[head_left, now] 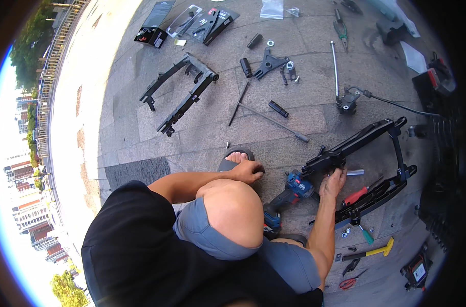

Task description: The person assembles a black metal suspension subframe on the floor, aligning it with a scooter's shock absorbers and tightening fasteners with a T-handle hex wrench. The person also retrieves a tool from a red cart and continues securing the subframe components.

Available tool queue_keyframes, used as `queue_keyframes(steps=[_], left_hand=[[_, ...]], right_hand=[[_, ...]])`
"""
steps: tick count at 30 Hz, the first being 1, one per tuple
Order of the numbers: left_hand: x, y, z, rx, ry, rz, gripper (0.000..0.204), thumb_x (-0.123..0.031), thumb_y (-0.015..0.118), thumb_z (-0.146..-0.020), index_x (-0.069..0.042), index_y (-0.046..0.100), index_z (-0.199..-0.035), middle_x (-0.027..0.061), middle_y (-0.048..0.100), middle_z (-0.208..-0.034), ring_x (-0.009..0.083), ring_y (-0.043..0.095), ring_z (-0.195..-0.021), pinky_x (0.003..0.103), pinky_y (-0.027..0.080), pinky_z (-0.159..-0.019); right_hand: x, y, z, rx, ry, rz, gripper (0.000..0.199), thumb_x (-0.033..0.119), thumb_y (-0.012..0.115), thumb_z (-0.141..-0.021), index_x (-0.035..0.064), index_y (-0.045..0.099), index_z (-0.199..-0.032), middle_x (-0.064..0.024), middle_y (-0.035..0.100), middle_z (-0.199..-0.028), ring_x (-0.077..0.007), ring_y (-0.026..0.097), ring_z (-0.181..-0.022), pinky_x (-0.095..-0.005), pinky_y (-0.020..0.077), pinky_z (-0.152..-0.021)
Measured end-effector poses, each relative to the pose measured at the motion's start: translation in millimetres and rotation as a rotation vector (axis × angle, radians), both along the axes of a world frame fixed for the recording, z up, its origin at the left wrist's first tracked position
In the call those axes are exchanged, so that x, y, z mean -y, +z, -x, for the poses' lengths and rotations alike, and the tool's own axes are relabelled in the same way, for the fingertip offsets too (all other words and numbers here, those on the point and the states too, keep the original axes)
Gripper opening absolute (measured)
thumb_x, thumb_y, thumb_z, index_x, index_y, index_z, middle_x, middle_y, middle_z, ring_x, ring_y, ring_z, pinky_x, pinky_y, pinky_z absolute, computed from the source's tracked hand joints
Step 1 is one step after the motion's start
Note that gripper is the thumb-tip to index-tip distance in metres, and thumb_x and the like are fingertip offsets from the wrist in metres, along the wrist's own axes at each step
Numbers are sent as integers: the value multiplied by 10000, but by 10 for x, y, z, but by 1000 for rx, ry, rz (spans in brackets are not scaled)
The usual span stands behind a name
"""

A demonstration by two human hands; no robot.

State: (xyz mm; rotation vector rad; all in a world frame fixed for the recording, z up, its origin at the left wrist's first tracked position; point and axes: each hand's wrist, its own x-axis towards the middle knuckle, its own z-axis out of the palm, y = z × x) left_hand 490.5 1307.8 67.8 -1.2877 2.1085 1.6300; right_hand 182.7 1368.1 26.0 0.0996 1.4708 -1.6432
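My left hand (248, 171) hangs beside my raised knee, just above my sandalled foot. Its fingers are curled, and what lies in them, if anything, is hidden. My right hand (333, 184) is closed at the near end of a black motorcycle swingarm (363, 134). Its fingertips meet the part's underside, and their contents cannot be made out. A silver metal tube (355, 172) shows just past those fingers. Between my hands a blue cordless impact driver (298, 184) rests on the paving. Inside the swingarm's fork lies a red-handled screwdriver (356, 196).
A second black swingarm (189, 94) lies at the far left, with a T-handle wrench (274, 122) near the middle. A triangular bracket (270, 64), boxes (212, 25) and pliers (340, 31) are further off. A yellow-headed hammer (379, 249) and red-handled pliers (348, 282) lie at right.
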Motion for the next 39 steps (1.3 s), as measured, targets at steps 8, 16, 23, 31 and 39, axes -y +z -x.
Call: queue_keyframes(steps=[8,16,23,31,39], left_hand=[[11,-156,-47,-182,133,59,267,-180,577,-839,26,635,-998,248,664,-900,394,642,-838,439,499,-780],[1,-194,-69,-209,121,99,279,-197,583,-816,9,629,-1000,260,658,-900,437,624,-826,472,485,-781],[-25,-244,-62,-134,91,89,294,-215,562,-837,-4,631,-1030,258,657,-924,424,626,-878,471,476,-817],[-32,-245,-41,-122,72,120,263,-234,570,-855,-19,622,-995,242,656,-939,414,619,-889,471,471,-806],[23,-193,-55,-75,21,186,318,-241,603,-834,-20,650,-1058,240,673,-954,422,637,-897,450,493,-848]], right_hand=[[-43,143,-47,16,49,-7,362,259,512,-973,75,488,-1284,-99,568,-1201,-218,569,-1047,-375,480,-869],[-180,-62,70,-319,245,-171,422,287,454,-994,25,479,-1323,-118,540,-1261,-224,546,-1082,-344,443,-915],[-251,-165,143,-192,320,-136,411,253,430,-972,-1,492,-1289,-110,570,-1179,-219,566,-1014,-343,467,-855],[-94,-5,-17,-330,229,-69,350,206,422,-949,55,514,-1251,-36,592,-894,-121,533,-696,-259,443,-602],[-34,283,-28,25,241,-80,218,306,460,-1006,114,536,-1076,18,485,-701,-105,475,-586,-255,392,-522]])
